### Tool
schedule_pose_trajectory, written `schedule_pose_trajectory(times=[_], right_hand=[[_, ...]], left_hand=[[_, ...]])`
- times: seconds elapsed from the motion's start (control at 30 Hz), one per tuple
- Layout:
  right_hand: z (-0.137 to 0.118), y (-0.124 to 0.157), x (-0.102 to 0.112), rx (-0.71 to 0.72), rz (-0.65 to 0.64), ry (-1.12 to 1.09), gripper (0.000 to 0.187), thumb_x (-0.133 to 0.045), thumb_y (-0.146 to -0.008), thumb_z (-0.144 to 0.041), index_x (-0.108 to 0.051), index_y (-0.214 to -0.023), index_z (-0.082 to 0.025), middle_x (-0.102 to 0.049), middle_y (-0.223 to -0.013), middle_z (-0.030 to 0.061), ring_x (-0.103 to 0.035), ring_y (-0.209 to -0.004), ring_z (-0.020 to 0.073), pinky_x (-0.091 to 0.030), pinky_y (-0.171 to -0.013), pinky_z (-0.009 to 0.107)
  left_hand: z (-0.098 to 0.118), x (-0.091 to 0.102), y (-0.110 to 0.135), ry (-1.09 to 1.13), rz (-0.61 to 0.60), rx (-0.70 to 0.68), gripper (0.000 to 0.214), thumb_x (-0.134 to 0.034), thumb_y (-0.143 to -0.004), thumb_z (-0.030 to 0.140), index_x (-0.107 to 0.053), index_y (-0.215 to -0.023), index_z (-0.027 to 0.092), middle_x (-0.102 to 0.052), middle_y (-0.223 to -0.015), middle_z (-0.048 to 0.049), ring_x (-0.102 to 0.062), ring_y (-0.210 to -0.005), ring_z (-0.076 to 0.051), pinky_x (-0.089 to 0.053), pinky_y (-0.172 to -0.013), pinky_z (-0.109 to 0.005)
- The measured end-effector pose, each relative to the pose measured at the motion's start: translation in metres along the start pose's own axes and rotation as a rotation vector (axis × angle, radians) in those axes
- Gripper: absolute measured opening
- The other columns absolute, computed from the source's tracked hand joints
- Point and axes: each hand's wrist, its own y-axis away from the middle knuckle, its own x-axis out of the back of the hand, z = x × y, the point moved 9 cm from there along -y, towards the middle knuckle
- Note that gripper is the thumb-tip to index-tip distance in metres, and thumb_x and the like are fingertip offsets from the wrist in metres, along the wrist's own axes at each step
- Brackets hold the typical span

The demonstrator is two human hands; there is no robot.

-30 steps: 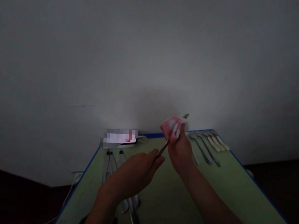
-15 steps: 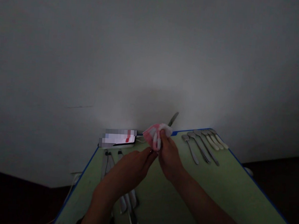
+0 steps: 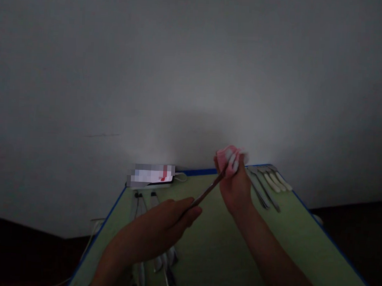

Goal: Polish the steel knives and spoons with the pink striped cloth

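Note:
My left hand (image 3: 166, 220) is closed on the handle end of a slim metal utensil (image 3: 206, 193) that slants up to the right above the green table (image 3: 210, 255). My right hand (image 3: 235, 186) is closed on a pink and white cloth (image 3: 230, 158), bunched round the utensil's far end, so that end is hidden. Both hands are held above the table's middle. The room is dim.
A row of several spoons and knives (image 3: 268, 183) lies at the table's far right. More cutlery (image 3: 165, 265) lies near the left front, partly under my left arm. A phone (image 3: 152, 177) on a cable rests at the far left edge against the white wall.
My right hand slid the cloth up and to the right along the utensil, from near my left hand to the tip. My left hand drew back slightly.

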Motion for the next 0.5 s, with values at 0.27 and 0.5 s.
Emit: schedule_pose_trajectory(times=[0.27, 0.5], right_hand=[[0.05, 0.04, -0.014, -0.209, -0.075, 0.085, 0.037, -0.055, -0.076, -0.056, -0.062, -0.08, -0.02, -0.061, -0.072, -0.0019, -0.053, -0.066, 0.0114, -0.042, -0.066, 0.024], [0.076, 0.05, -0.014, -0.328, -0.114, 0.151, 0.039, -0.055, -0.075, -0.057, -0.063, -0.078, -0.018, -0.063, -0.071, -0.0005, -0.053, -0.065, 0.0125, -0.039, -0.065, 0.025]], left_hand=[[-0.007, -0.003, -0.016, 0.062, 0.073, 0.017, 0.037, -0.025, -0.095, 0.041, -0.054, -0.095, 0.018, -0.057, -0.065, 0.0004, -0.052, -0.059, -0.014, -0.04, -0.056, -0.026], [-0.023, -0.006, -0.027, 0.046, 0.117, -0.003, 0.038, -0.024, -0.096, 0.039, -0.055, -0.103, 0.018, -0.062, -0.076, -0.0036, -0.054, -0.062, -0.016, -0.041, -0.058, -0.028]])
